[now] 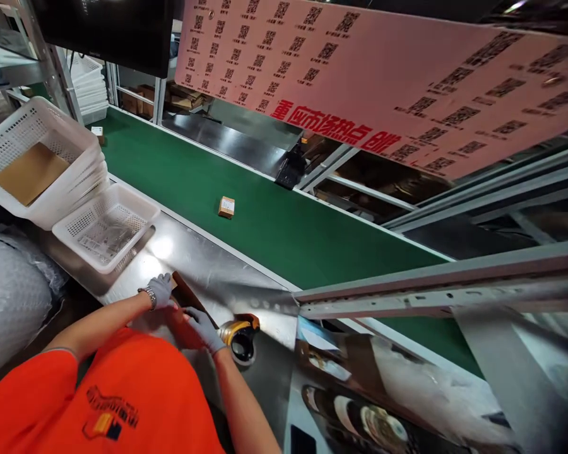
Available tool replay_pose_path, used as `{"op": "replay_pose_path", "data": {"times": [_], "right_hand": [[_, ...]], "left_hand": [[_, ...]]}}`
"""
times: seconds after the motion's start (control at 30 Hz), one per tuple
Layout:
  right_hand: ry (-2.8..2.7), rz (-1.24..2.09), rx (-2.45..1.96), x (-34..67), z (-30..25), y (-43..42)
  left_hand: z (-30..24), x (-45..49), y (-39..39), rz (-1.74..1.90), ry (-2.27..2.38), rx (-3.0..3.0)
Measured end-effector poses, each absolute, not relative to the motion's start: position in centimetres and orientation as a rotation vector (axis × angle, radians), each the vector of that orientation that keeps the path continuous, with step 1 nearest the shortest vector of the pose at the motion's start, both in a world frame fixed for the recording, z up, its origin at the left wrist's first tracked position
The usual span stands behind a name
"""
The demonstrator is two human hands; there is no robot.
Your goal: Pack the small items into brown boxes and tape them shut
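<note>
Both my hands wear grey gloves and rest on a brown cardboard box [187,295] lying on the steel worktable [208,258]. My left hand [161,290] presses on the box's left end with fingers curled over it. My right hand [203,328] grips the box's right side. A tape dispenser with a yellow body [240,334] lies just right of my right hand. My orange shirt fills the lower left.
A green conveyor belt [284,233] carries one small cardboard parcel [226,207] and another far off [97,132]. White perforated baskets [106,227] and a stack [38,157] stand at left. Bubble wrap [9,296] lies lower left. A pink code sheet [383,82] hangs overhead.
</note>
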State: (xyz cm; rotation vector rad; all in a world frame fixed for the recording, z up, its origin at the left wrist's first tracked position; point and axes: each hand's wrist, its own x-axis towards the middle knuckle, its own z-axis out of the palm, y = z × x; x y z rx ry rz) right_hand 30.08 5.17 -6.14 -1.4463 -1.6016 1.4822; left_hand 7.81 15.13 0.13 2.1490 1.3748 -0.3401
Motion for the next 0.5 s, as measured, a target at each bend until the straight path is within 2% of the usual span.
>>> {"op": "replay_pose_path", "data": {"times": [0.1, 0.2, 0.33, 0.5], "right_hand": [[-1.585, 1.359, -1.515, 29.7, -5.9, 4.3], [-1.665, 1.000, -1.535, 29.2, -5.8, 3.7], [-1.669, 0.592, -1.692, 28.4, -6.5, 4.5], [-1.813, 0.629, -1.902, 27.1, -9.0, 3.8]], "left_hand": [[-1.0, 8.0, 15.1, -0.224, 1.564, 1.920], [-2.5, 7.4, 14.8, -0.078, 1.667, 1.789], [-3.9, 6.9, 14.8, -0.071, 1.655, 1.694], [-4.7, 6.7, 15.2, -0.015, 1.603, 1.628]]}}
